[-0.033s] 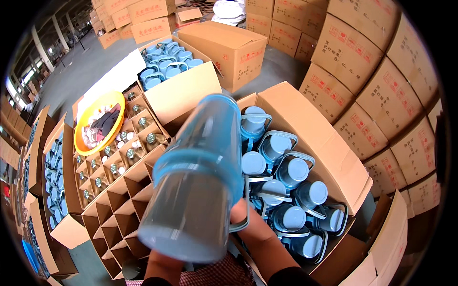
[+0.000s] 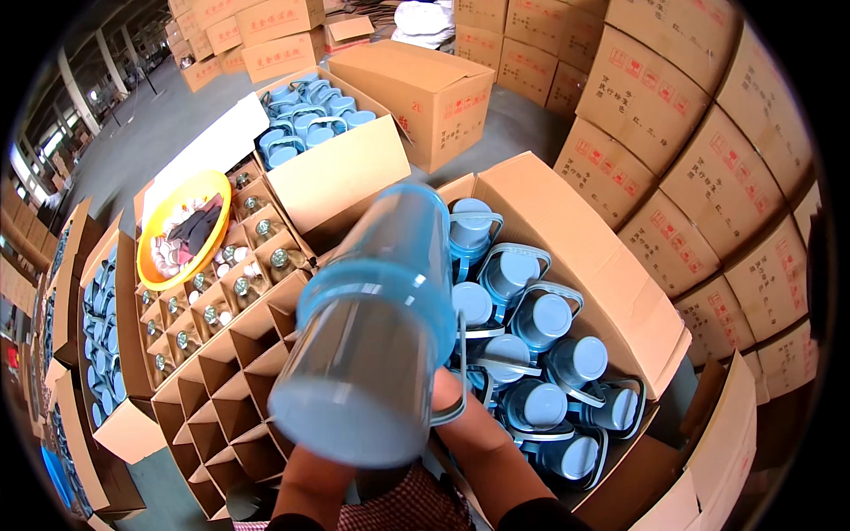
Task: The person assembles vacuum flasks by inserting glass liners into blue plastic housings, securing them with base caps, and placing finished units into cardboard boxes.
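Observation:
Large in the middle is a blue thermos flask (image 2: 363, 327) with a smooth grey-looking lower body and a blue collar band, raised above the boxes and tilted, its flat base facing me. My right hand (image 2: 446, 391) grips its right side beside the hanging carry handle (image 2: 460, 363); most fingers are out of sight behind it. From below, my left forearm (image 2: 314, 482) runs up behind the base. My left hand is closed around the flask's far side, its fingers hidden. To the right, an open carton (image 2: 567, 230) holds several blue flasks (image 2: 542, 317) with handles.
A divided carton (image 2: 226, 389) lies left, with glass liners (image 2: 243, 286) in its far cells. On it rests a yellow basin (image 2: 146, 257) with small pale pieces and dark cloth. Another flask carton (image 2: 341, 168) stands behind. Stacked cartons (image 2: 651, 97) wall the right.
The flask has shifted slightly right, its base rising a little in view. Both forearms moved with it. The surrounding boxes look the same.

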The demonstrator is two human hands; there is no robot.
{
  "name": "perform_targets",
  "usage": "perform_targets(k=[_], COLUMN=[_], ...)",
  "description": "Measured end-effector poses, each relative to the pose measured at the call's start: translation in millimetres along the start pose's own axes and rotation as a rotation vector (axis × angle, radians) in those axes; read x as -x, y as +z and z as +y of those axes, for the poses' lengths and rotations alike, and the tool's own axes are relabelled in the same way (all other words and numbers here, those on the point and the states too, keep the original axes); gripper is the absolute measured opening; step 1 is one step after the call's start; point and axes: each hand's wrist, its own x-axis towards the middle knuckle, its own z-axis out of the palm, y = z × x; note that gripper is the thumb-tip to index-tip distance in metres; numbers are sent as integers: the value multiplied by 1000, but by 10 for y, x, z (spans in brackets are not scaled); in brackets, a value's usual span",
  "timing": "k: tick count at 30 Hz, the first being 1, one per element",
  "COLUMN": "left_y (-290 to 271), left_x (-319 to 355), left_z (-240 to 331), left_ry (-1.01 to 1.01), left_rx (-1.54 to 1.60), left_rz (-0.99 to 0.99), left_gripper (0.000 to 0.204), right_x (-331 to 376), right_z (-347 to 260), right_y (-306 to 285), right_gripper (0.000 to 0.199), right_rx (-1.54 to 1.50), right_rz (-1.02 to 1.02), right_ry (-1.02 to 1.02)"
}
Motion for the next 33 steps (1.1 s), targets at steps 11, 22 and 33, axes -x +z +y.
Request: perform_targets(k=[11, 22, 33], left_y=[495, 467, -573], left_x=[-1029, -1066, 1051], left_z=[-212, -324, 118], left_ry=[-210, -30, 678], left_rx=[233, -37, -845], left_rz=[142, 232, -100], left_gripper=[34, 31, 19], right_x=[-61, 262, 377], right_z=[238, 187, 329], right_y=[118, -68, -50], right_gripper=[49, 33, 47], right_rx=[46, -14, -417], right_rz=[8, -45, 126], right_ry=[-32, -120, -11])
